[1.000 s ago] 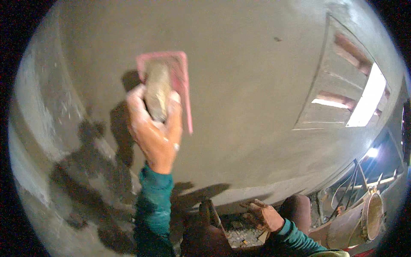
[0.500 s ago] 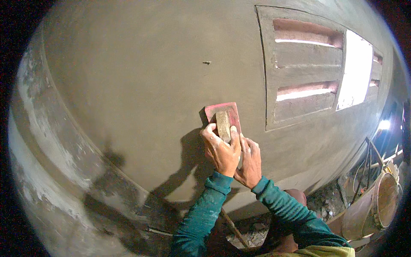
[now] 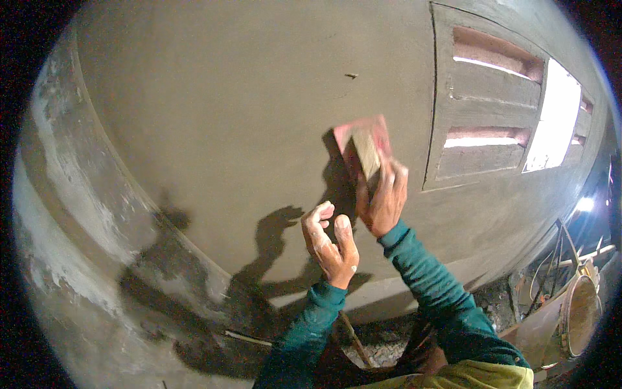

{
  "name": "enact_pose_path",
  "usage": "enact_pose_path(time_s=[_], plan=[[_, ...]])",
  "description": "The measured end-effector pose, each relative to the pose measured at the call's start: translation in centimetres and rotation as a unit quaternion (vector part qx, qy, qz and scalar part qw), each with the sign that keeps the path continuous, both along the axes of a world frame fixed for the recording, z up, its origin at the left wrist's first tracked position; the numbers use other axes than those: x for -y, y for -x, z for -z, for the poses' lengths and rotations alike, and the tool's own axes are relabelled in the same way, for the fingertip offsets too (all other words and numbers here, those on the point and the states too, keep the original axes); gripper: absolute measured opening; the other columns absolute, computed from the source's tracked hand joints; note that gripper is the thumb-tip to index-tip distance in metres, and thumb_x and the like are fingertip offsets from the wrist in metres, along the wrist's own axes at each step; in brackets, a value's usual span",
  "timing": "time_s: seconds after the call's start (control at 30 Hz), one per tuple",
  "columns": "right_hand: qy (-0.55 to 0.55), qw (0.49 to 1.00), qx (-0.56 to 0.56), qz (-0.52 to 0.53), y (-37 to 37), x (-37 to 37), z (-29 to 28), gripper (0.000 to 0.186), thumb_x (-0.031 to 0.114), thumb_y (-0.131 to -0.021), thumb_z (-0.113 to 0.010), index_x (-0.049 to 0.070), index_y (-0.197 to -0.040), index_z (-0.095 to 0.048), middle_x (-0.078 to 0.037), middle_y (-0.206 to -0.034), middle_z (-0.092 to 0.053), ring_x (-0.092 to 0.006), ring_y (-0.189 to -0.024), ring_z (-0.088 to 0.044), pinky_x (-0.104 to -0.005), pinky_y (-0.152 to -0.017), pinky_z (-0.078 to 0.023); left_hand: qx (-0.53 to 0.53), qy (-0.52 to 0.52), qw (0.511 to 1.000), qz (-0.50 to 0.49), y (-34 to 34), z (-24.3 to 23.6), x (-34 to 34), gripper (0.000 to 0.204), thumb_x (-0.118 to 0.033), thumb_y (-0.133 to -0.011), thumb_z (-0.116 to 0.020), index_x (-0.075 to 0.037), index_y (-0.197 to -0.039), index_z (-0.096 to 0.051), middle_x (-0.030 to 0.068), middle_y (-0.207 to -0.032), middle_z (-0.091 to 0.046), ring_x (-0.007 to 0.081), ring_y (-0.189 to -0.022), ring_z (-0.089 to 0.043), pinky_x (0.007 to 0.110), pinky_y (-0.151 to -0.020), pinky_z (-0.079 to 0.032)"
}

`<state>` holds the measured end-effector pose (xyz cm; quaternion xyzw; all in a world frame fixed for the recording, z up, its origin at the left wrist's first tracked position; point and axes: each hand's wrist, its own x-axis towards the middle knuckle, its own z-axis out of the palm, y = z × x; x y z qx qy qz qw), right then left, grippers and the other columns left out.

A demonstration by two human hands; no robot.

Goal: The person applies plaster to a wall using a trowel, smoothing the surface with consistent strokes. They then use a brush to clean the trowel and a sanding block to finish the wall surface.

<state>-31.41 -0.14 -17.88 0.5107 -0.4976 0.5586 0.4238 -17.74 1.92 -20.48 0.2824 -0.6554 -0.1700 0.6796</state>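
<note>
A pink plastering float [image 3: 380,129] with a pale block handle lies against the smooth grey plastered wall [image 3: 246,117]. My right hand [image 3: 387,198] grips this float by its handle, fingers wrapped round the lower end. Lower and to the left, my left hand [image 3: 330,246] is apart from the float, its thumb and curled fingers spaced with nothing between them. Pale plaster smears its skin. Shadows of both arms fall on the wall to the left.
At the right, a framed opening [image 3: 492,97] with slots and a bright white panel [image 3: 552,117] is set in the wall. A large drum-like container [image 3: 580,316] lies at lower right near a bright lamp [image 3: 584,205]. A stick [image 3: 355,340] leans below my arms.
My left hand has let go of the float and dropped lower left. My right hand now holds it alone, higher and farther right. The view has shifted slightly.
</note>
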Motion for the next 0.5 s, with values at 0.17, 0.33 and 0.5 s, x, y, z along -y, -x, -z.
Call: enact_pose_path(time_s=[0.17, 0.33, 0.5], plan=[[0.082, 0.991, -0.062, 0.085, 1.9, 0.1, -18.2, 0.061, 0.016, -0.089, -0.068, 0.001, -0.145, -0.048, -0.026, -0.104, -0.056, -0.0435, -0.096, -0.054, -0.0513, -0.08, -0.047, 0.006, -0.032, 0.999, 0.027, -2.0, 1.1, 0.1, 0.031, -0.019, -0.099, -0.063, 0.0, -0.124, -0.057, 0.0146, -0.108, -0.06, 0.0249, -0.096, -0.058, 0.038, -0.085, -0.047], [0.004, 0.995, -0.054, 0.085, 3.8, -1.8, -29.2, 0.064, 0.022, -0.089, -0.071, 0.002, -0.145, -0.048, -0.027, -0.119, -0.055, -0.0461, -0.11, -0.053, -0.0534, -0.089, -0.047, -0.015, -0.037, 0.999, 0.012, -0.8, 2.4, 1.5, 0.024, -0.019, -0.099, -0.064, 0.0, -0.112, -0.063, 0.0157, -0.107, -0.061, 0.0249, -0.091, -0.06, 0.036, -0.081, -0.05], [-0.014, 0.994, -0.003, 0.106, 2.2, 0.4, -11.8, 0.067, 0.028, -0.089, -0.073, 0.003, -0.146, -0.048, -0.028, -0.135, -0.055, -0.0487, -0.124, -0.053, -0.0556, -0.099, -0.046, 0.015, -0.013, 0.999, -0.049, -3.8, 2.2, 2.7, 0.02, -0.014, -0.1, -0.061, 0.0, -0.115, -0.062, 0.0137, -0.11, -0.059, 0.0209, -0.085, -0.055, 0.036, -0.076, -0.048]])
